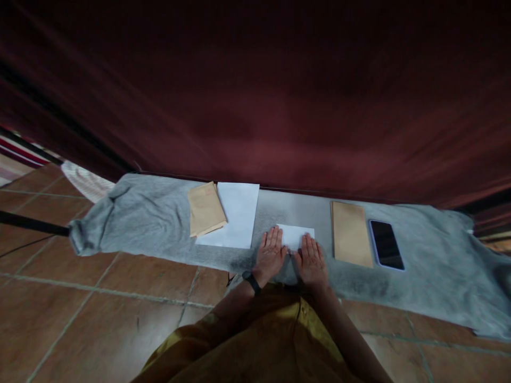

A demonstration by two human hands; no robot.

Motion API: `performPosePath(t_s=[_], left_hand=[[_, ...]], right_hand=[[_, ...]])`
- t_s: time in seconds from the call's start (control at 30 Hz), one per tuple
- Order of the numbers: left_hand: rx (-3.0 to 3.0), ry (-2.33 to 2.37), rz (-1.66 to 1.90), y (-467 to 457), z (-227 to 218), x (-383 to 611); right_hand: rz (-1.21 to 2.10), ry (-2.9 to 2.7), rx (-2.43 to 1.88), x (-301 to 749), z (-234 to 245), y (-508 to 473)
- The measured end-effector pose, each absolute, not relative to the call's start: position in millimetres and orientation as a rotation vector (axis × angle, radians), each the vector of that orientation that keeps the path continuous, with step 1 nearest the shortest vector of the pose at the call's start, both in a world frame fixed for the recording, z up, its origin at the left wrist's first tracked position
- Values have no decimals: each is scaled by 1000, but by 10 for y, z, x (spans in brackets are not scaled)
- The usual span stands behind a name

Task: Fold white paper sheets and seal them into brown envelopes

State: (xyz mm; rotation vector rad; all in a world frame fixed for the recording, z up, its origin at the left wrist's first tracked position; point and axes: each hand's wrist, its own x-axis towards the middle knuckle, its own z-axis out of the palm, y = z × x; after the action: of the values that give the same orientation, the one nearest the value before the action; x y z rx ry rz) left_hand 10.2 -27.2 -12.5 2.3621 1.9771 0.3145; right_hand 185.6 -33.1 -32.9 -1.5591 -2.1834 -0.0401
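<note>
Here, the left hand (270, 258) and the right hand (313, 266) lie flat on a small white paper (294, 235) on the grey cloth (151, 223), fingers straight, gripping nothing. The paper looks folded already; the big white sheet (240, 215), partly under brown papers (206, 209), lies unfolded.

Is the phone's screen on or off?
It looks off: the phone lies face up on the grey cloth, its screen plain black.

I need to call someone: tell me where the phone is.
In the head view, the phone lies on the grey cloth at the right, just right of the brown paper stack.
</note>
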Motion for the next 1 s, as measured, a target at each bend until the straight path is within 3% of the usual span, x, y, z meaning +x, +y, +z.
performPosePath(t_s=[0.3, 0.67, 1.0], left_hand=[[2476, 1720, 356, -133, -87, 552], [2404, 1908, 355, -51, -145, 296], [2361, 1862, 312, 330, 217, 157]], right_hand=[[-40, -2230, -1562, 1884, -339, -354], [-94, -2259, -1533, 1893, -280, -372], [-33, -2198, -1584, 1887, -240, -352]])
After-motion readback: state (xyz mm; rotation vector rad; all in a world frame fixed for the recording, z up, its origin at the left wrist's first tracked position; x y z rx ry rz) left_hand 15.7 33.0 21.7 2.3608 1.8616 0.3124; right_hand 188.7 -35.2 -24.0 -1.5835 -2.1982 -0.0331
